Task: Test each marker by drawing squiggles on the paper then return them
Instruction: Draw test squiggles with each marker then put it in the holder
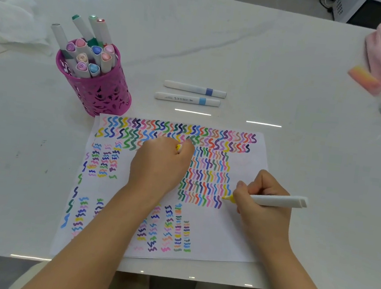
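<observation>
One yellow marker (279, 201) in play, gripped by the right hand (259, 203), thumb and fingers curled round the barrel just behind the nib. Set the tip on the paper (233, 235), or just off it; could not tell which. Pointed the nib left, at the right-hand end of the lowest row in the paper's middle block of squiggles. Ran the long axis nearly level, rear end out past the paper's right edge. Rested the left hand (160, 164) as a fist on the paper's upper middle, fingers curled round what looked like the yellow cap (178, 147), only its end showing. Noted the pink holder (100, 88) just off the paper's far left corner — nearer the left hand than the right. Judged the squiggle under way, with bare paper to the right of the nib. For capping, would need the nib carried left across the paper to the fist — or the fist brought right to meet it.
</observation>
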